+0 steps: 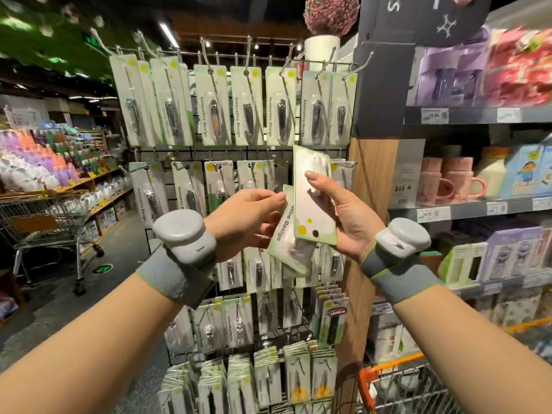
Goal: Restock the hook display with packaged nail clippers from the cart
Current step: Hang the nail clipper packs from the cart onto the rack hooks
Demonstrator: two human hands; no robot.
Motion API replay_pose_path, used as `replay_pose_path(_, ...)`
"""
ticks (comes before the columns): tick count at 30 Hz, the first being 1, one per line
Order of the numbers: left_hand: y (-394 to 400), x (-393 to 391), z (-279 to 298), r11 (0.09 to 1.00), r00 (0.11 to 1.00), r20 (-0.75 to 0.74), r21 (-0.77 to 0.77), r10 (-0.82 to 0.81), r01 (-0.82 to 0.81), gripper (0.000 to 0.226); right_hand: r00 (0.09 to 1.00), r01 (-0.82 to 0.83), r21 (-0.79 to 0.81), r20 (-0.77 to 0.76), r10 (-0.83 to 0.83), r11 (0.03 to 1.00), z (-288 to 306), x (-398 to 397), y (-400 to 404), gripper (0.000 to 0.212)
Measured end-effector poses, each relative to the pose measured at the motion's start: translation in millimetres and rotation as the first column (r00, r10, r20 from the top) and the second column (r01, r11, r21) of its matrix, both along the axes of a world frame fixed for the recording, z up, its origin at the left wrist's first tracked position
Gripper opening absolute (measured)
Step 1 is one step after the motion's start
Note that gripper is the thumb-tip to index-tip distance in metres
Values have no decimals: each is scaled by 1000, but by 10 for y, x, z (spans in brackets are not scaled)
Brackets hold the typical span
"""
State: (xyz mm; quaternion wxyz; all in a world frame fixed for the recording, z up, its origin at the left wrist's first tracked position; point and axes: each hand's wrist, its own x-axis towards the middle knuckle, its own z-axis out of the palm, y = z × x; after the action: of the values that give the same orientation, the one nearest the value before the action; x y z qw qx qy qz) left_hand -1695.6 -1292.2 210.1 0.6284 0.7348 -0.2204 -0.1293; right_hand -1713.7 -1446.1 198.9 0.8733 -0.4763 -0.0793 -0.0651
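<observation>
GRIP: left hand pinches the tilted lower clipper pack, right hand clamps the upside-down upper pack, both before the hook display | DO: I'd flip one, line its hole on the bare hook | ROOM: wooden post crowds right; cart low right.

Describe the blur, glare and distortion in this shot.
Head view: wide-angle bending curves both forearms and tilts the hook display; motion blur smears the upper-right shelf goods; glare whitens the package in the right hand; left hand and its package stay fairly sharp.
</observation>
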Motion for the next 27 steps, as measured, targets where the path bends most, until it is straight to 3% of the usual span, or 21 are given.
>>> replay_pose_path(3,-59,-21,2,997,997,55,-53,62,-59,20,999,-40,11,0,40,999,37,0,24,17)
replay_pose_path(8,-31,-33,31,991,974,181,-39,137,-132,8,999,-42,23,21,41,999,93,-11,-33,2)
replay_pose_path(12,152,-6,118,981,986,102,-155,130,-114,16,992,-124,93,35,121,988,151,31,-250,43)
replay_pose_path(14,217,6,135,980,990,86,-175,110,-94,13,992,-125,82,36,122,989,173,35,-308,52)
replay_pose_path(20,256,24,153,971,989,80,-211,128,-108,25,970,-233,17,74,231,972,130,4,-259,48)
replay_pose_path(27,383,94,163,942,959,133,-261,251,-211,11,951,-305,-11,51,305,952,53,-2,-162,46)
